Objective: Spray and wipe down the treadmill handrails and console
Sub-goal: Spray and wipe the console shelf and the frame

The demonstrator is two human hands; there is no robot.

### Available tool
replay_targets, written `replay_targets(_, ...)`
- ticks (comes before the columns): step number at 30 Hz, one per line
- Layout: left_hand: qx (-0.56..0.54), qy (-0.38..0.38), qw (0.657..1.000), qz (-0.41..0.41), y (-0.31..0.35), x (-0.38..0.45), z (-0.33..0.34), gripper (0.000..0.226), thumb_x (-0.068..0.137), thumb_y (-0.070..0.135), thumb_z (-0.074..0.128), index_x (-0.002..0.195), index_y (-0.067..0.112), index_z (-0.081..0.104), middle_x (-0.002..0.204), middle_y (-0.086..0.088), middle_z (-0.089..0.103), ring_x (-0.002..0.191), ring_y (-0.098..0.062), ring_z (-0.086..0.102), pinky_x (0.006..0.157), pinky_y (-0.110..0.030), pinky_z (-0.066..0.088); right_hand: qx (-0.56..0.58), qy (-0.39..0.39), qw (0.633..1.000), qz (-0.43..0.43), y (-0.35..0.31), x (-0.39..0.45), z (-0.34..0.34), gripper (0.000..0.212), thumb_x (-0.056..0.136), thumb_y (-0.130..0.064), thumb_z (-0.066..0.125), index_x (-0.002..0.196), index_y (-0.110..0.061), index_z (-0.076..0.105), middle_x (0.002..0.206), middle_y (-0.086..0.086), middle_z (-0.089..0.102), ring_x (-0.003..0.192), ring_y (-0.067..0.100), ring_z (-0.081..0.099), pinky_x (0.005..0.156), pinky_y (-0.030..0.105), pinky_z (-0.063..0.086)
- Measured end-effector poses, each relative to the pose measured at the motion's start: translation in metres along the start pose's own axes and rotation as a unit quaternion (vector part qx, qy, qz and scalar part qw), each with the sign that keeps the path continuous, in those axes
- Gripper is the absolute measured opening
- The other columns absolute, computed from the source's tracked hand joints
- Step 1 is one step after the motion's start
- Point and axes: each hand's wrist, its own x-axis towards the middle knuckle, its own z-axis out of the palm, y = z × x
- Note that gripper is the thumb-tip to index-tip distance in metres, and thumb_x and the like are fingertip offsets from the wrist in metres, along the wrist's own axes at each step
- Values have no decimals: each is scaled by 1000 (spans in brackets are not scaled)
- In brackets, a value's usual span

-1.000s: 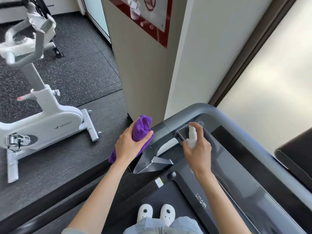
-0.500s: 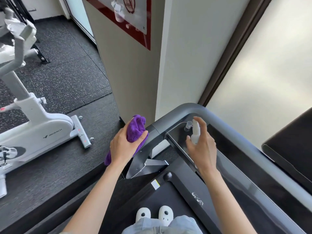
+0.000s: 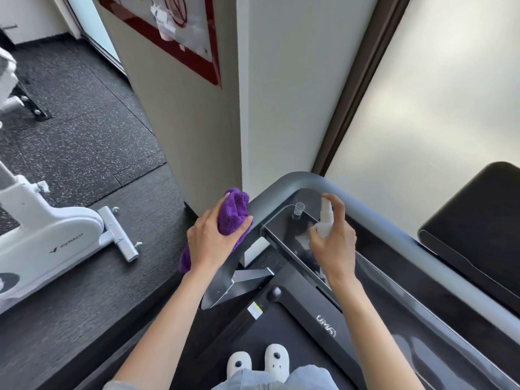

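I stand on a treadmill whose grey handrail (image 3: 289, 184) curves around a glossy black console (image 3: 292, 237). My left hand (image 3: 213, 240) grips a bunched purple cloth (image 3: 233, 212) against the handrail's left corner. My right hand (image 3: 334, 237) holds a small white spray bottle (image 3: 326, 218) upright above the console, index finger on its nozzle. The bottle's clear cap (image 3: 298, 211) stands on the console just left of the bottle.
A white exercise bike (image 3: 56, 235) stands on the dark rubber floor at left. A beige pillar (image 3: 213, 122) with a red-framed notice rises just beyond the handrail. Frosted windows (image 3: 436, 108) fill the right. The black treadmill belt (image 3: 281, 333) lies under my white slippers.
The view has shifted right, so the bike has slid toward the left edge. Both hands have kept their grips; the bottle sits slightly farther right over the console.
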Motion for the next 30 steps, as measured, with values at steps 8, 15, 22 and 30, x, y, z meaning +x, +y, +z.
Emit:
replay_targets(8, 25, -7, 999, 28, 4, 7, 12, 88, 66, 85, 42, 136, 33, 52, 118, 0, 68, 110, -27, 62, 94, -49, 47, -85, 54, 995, -10, 2, 12, -22, 69, 81, 2, 52, 132, -39, 31, 62, 0, 49, 56, 28, 51, 54, 38, 44)
replay_targets(15, 41, -10, 998, 43, -1, 6, 17, 87, 66, 87, 41, 137, 36, 49, 121, 1, 67, 111, -28, 61, 94, -51, 46, -39, 88, 995, 9, 6, 20, -24, 60, 83, 0, 52, 128, -37, 35, 59, -4, 43, 53, 20, 43, 56, 31, 36)
replay_targets(22, 62, -12, 996, 58, -1, 5, 18, 86, 68, 86, 41, 138, 36, 49, 116, 0, 67, 110, -29, 60, 92, -50, 42, -19, 105, 994, 22, 10, 11, -35, 57, 81, 3, 52, 125, -31, 41, 52, -4, 41, 48, 13, 41, 51, 28, 37)
replay_targets(30, 70, -2, 995, 72, -2, 4, 22, 84, 69, 84, 44, 137, 35, 51, 114, -1, 67, 109, -32, 60, 91, -52, 43, -75, 37, 996, 32, 20, -40, -51, 66, 81, 1, 56, 133, -35, 39, 72, 3, 58, 63, 28, 53, 63, 40, 48)
